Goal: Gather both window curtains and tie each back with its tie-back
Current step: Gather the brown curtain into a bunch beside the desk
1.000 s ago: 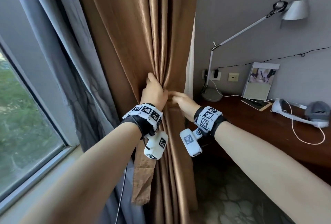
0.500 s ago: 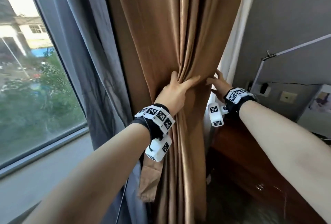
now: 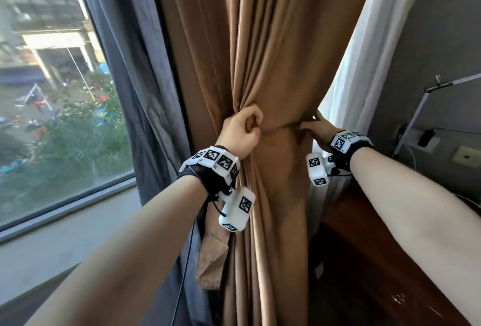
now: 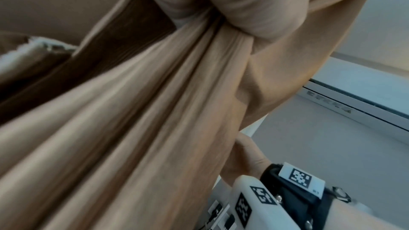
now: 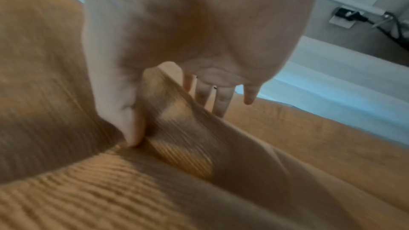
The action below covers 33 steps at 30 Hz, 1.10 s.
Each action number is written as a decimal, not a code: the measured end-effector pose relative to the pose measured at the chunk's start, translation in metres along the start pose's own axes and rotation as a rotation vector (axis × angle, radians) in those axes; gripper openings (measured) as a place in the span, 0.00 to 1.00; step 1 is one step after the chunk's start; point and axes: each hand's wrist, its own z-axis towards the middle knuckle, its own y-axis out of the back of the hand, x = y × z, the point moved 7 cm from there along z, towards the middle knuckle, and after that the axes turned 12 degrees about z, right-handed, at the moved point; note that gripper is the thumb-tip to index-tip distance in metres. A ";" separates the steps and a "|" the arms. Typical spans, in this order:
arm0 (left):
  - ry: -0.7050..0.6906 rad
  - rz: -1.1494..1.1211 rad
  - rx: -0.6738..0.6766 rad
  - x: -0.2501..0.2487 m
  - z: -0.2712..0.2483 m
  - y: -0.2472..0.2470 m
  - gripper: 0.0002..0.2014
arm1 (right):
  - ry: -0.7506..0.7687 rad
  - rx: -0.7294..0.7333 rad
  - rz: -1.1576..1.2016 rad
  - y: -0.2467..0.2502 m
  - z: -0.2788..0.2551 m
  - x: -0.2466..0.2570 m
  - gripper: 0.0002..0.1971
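The brown curtain hangs down the middle of the head view. My left hand grips a bunch of its folds in a fist at waist height, and the fabric fans out below the fist. My right hand holds the curtain's right edge, thumb in front and fingers behind. In the right wrist view the thumb presses a fold against those fingers. A flat tan strip with a stitched end hangs loose below my left wrist, beside the curtain.
A grey sheer curtain hangs left of the brown one, against the window and sill. White fabric shows behind the right edge. A dark wooden desk, lamp arm and wall sockets are on the right.
My left hand went from lying flat on the folds to a fist bunching them. My right hand slid behind the curtain's right edge. The view turned left, toward the window.
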 end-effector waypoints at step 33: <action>0.146 0.288 0.260 -0.017 0.002 -0.019 0.26 | 0.214 -0.016 -0.353 -0.085 -0.121 -0.003 0.24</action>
